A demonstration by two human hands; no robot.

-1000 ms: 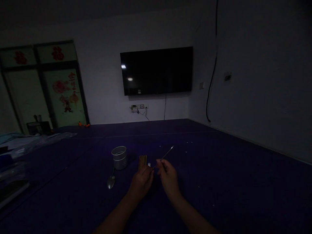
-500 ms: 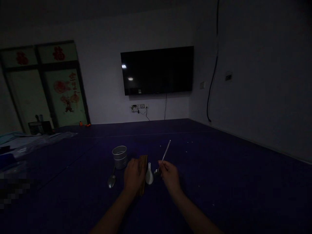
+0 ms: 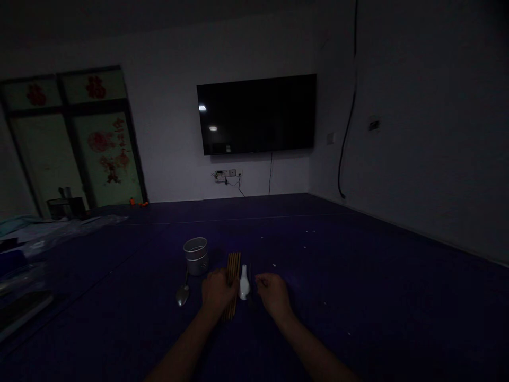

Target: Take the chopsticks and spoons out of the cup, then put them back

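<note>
My left hand [image 3: 217, 292] is closed over the side of a bundle of wooden chopsticks [image 3: 234, 260] lying on the dark blue surface. Just right of the bundle lies a white soup spoon [image 3: 244, 286], its handle pointing away from me. Close along its right side is a dark, thin metal spoon [image 3: 250, 273], hard to make out in the dimness. My right hand [image 3: 273, 293] rests right of that spoon, fingers curled together, with nothing visible in them. A metal utensil cup [image 3: 196, 257] stands upright behind my left hand. Another metal spoon [image 3: 182, 295] lies in front of the cup.
The dark blue surface [image 3: 318, 286] reaches to the walls, with small white specks on it. Clear plastic sheeting [image 3: 79, 225] and a flat object [image 3: 27, 313] lie at the left. A television [image 3: 258, 116] hangs on the far wall.
My right hand has let go of the metal spoon it held raised; the spoon now lies beside the white one. My left hand stays on the chopsticks.
</note>
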